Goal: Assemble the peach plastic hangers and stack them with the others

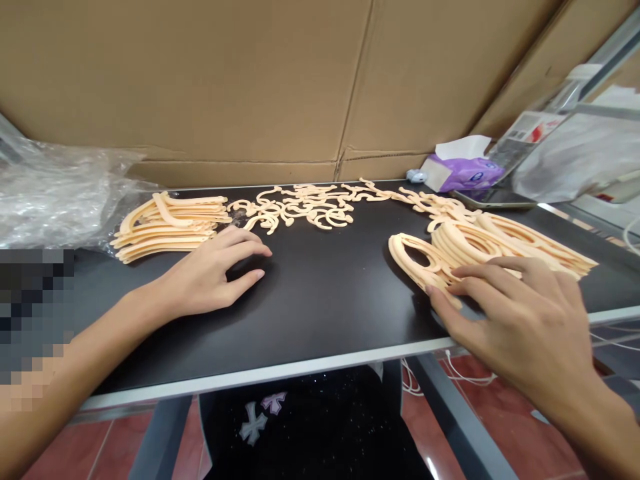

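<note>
My left hand (210, 273) rests palm down on the black table (320, 300), fingers spread and holding nothing, just right of a neat pile of curved peach plastic strips (167, 227). My right hand (520, 320) lies with fingers stretched over the near end of a fanned stack of peach oval plastic frames (480, 247), fingertips touching the front frame. A scatter of small peach hook-shaped offcuts (300, 207) lies at the back middle of the table.
Cardboard sheets (280, 87) wall off the back. Crumpled clear plastic (60, 193) lies at the left. At the back right are a purple tissue pack (463, 170), a phone (493, 198) and a clear bag (575, 147). White cables (465, 377) hang below the table's front edge.
</note>
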Available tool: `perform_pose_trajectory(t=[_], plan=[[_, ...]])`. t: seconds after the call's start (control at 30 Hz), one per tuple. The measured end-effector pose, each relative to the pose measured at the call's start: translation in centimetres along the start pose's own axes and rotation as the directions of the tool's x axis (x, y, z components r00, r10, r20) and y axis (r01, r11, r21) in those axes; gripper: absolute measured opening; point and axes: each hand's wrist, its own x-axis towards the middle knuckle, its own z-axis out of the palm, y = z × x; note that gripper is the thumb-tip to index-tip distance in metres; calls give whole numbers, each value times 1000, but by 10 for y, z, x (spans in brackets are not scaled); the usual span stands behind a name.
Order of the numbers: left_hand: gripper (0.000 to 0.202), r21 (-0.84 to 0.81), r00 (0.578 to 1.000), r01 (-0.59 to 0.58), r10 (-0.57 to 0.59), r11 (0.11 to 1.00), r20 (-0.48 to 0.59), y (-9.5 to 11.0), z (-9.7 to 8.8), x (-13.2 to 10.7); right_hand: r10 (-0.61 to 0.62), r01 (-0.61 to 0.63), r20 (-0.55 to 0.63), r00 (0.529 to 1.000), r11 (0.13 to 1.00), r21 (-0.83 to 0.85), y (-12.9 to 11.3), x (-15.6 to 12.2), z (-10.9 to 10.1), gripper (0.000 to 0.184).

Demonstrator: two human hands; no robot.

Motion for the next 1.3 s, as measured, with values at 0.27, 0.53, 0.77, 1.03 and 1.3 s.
perform_pose_trajectory(t=[0.27, 0.53, 0.77, 1.03, 1.3], plan=[[30, 21, 1000, 14, -14, 1000, -12, 0, 0, -1, 20, -20, -3, 1000, 1000, 8, 0, 5, 5, 21], [19, 224, 938, 281, -217, 933, -271, -19, -17, -3, -79, 55, 82, 993, 964, 262, -40, 57, -1, 19], [30, 512, 889, 441, -438, 737, -135, -18, -41, -9, -322, 249, 149, 935, 893, 374, -99, 125, 25, 29], [38, 519, 972, 231, -213, 823, -94, -24, -19, -8, -327, 157, 239, 914, 830, 535, -112, 128, 63, 43], [36, 427, 998, 22, 5, 904, -61, -22, -2, -4, -339, 76, 265, 903, 732, 677, -113, 126, 69, 42]])
